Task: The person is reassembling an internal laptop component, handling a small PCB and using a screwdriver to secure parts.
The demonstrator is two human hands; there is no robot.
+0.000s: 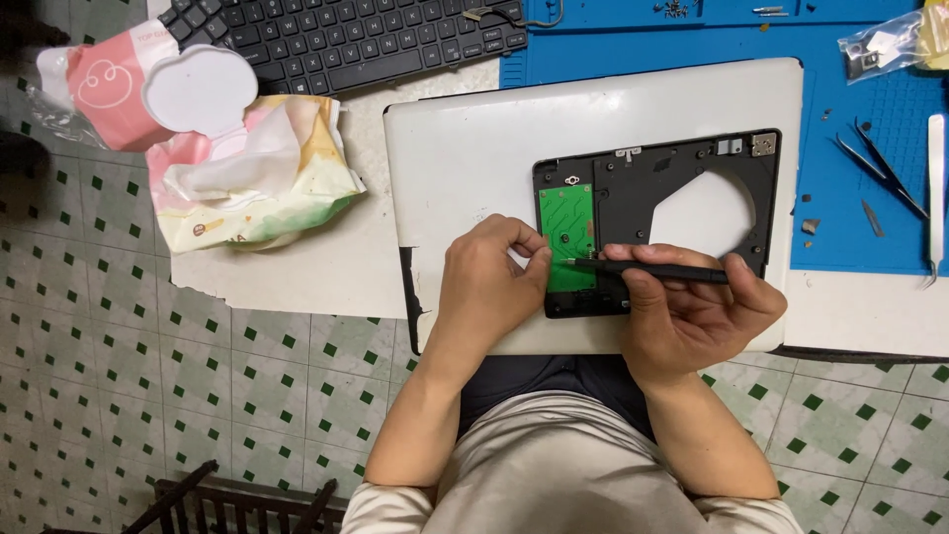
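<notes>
A white laptop base (pixel 494 148) is lying on the table (pixel 326 257), with a small green circuit board (pixel 566 220) sitting in a black recess near its front edge. The left hand (pixel 491 287) is resting beside the board, fingertips pinched together at its edge, while the right hand (pixel 692 311) is gripping a black screwdriver (pixel 647 270), its tip touching the board. Beyond the base, a black keyboard (pixel 346 40) and wet-wipe packs (pixel 247 168) are lying.
</notes>
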